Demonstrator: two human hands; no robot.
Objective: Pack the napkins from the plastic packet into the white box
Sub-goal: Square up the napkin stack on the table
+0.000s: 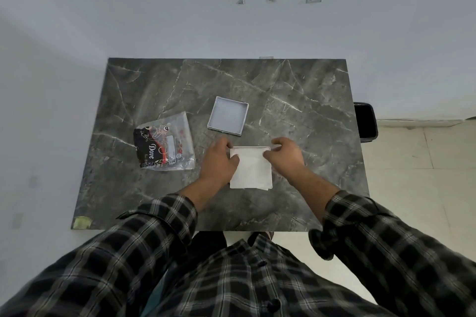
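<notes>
Both hands grip the white napkins [251,171] at frame centre over the white box [250,148]: left hand [220,159] and right hand [284,156] pinching opposite upper corners.

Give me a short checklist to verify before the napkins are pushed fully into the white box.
1. Both hands on napkins: left hand and right hand hold the far corners. Ok.
2. Napkins aligned with white box: near edge overhangs. Not ok.
3. Lid out of the way, lying open beyond. Ok.
4. Plastic packet emptied: cannot tell.
5. Table space around box free. Ok.
</notes>
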